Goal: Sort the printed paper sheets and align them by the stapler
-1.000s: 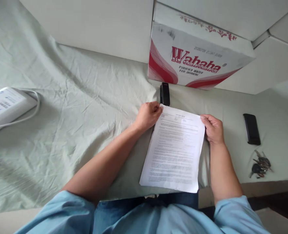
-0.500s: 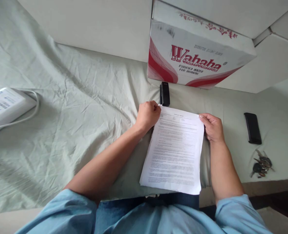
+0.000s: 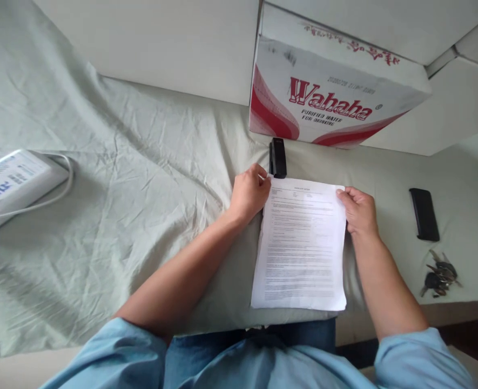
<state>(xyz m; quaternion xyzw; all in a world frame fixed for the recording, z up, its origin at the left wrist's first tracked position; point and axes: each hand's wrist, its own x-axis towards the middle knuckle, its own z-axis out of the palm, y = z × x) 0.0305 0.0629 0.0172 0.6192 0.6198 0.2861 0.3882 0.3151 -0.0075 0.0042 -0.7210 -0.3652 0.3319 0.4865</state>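
Head view: left hand (image 3: 249,193) and right hand (image 3: 359,210) pinch the top corners of a printed paper sheet (image 3: 301,246), fingers closed on its edges. Sheet lies flat on the cloth-covered table (image 3: 121,178); black stapler (image 3: 278,157) at its 11 o'clock, phone (image 3: 424,214) at 3 o'clock.

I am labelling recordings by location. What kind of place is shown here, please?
Probably a home or informal workspace, not a proper office: a wrinkled green cloth covers the surface, a drinking-water carton stands against the wall, and keys and a stapler lie near the printed papers.
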